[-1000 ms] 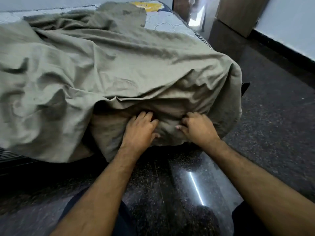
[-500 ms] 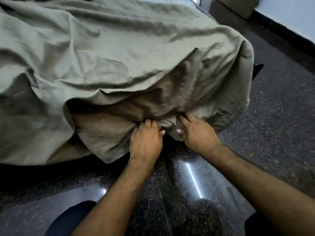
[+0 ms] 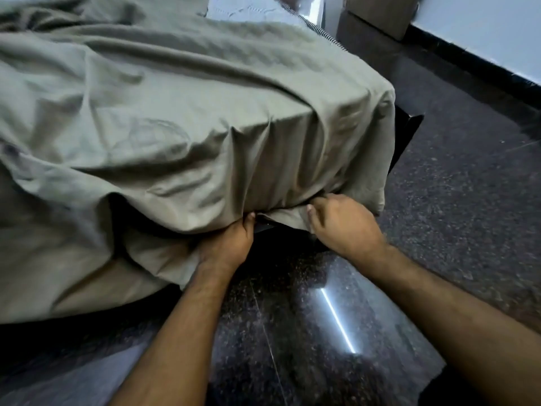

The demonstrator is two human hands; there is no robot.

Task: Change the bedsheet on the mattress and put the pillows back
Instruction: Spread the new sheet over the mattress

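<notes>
An olive-green bedsheet (image 3: 164, 118) lies rumpled over the mattress and hangs down its near end. A bare patch of the white quilted mattress (image 3: 248, 10) shows at the top. My left hand (image 3: 225, 244) is under the mattress's lower edge, its fingers hidden in a fold of the sheet. My right hand (image 3: 342, 227) grips the sheet's hem beside it, near the right corner. No pillows are in view.
A dark bed frame corner (image 3: 407, 133) sticks out at the right of the mattress. The floor (image 3: 453, 230) is dark speckled stone with a light reflection. A wooden cabinet (image 3: 374, 16) and a white wall with black skirting stand at the back right.
The sheet's loose bunched end is now pulled flat down over the mattress end. Both hands have dropped to the lower edge, and the left hand's fingers have gone under the cloth.
</notes>
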